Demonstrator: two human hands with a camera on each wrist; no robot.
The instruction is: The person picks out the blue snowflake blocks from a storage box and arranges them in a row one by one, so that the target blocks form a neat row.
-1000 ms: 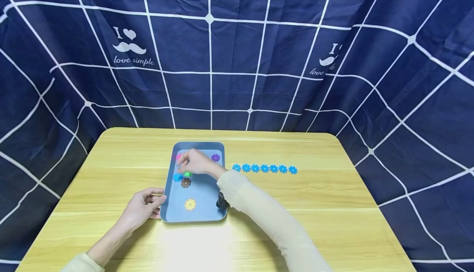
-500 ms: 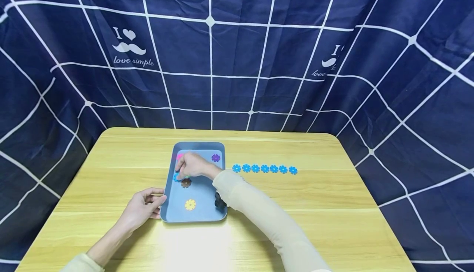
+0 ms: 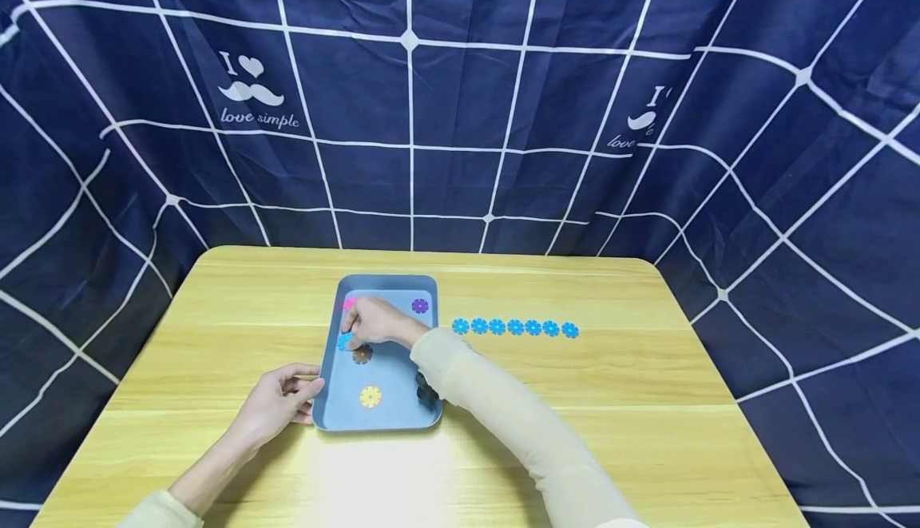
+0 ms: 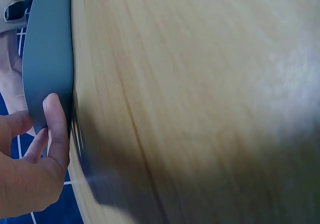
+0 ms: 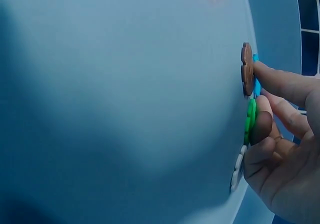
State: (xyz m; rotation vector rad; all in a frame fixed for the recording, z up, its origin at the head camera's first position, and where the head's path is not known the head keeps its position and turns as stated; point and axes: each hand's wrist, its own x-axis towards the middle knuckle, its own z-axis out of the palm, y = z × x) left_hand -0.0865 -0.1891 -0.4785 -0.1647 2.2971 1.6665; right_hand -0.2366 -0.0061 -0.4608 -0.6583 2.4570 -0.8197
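Observation:
My right hand (image 3: 378, 322) reaches into a blue-grey tray (image 3: 388, 430). Its thumb and fingers pinch a blue snowflake disc (image 3: 344, 343) near the tray's left wall. Beside that disc lies a brown snowflake disc (image 3: 362, 355), which partly hides the blue one in the right wrist view. There, a green disc (image 5: 250, 120) and a white disc (image 5: 238, 170) sit close to my curled fingers. At the tray's left side, my left hand (image 3: 276, 402) grips the wall, with the thumb by the rim and a finger (image 4: 56, 116) against the outside.
Elsewhere in the tray lie a yellow disc (image 3: 370, 397), a purple disc (image 3: 420, 306) and a pink disc (image 3: 349, 303). Several blue discs (image 3: 515, 327) form a row on the wooden table (image 3: 611, 400), right of the tray. A dark blue curtain (image 3: 460, 97) hangs behind.
My right hand has shifted slightly left and down within the tray and now pinches the blue disc, covering the green one in the head view. My left hand stays at the tray.

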